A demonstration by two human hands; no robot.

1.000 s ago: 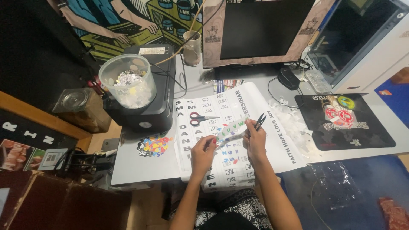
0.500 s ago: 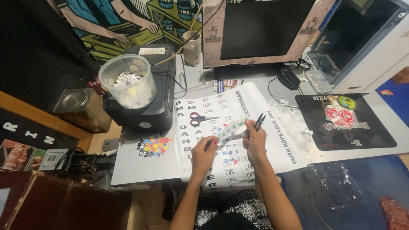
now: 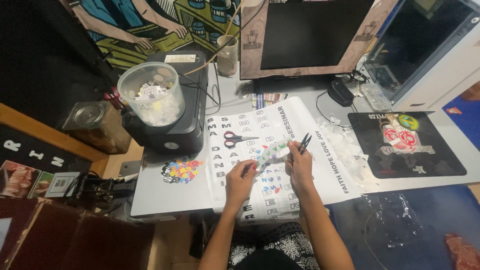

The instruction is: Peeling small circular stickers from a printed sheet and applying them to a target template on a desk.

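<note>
1. The left hand (image 3: 239, 181) and right hand (image 3: 300, 165) pinch a strip of coloured letters (image 3: 270, 151) between their fingers, above the letter sheet (image 3: 280, 120) on the counter (image 3: 165, 192).
2. Small black snips (image 3: 304, 142) sit in the right hand; their blades are hard to make out.
3. Red-handled scissors (image 3: 236, 139) lie just beyond; a printer (image 3: 180, 130) carries a plastic tub (image 3: 150, 97) at left.

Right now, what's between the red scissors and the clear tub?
In the head view, between the red-handled scissors and the clear tub sits the black printer that the tub stands on.

Monitor (image 3: 305, 35) top cut off.
</note>
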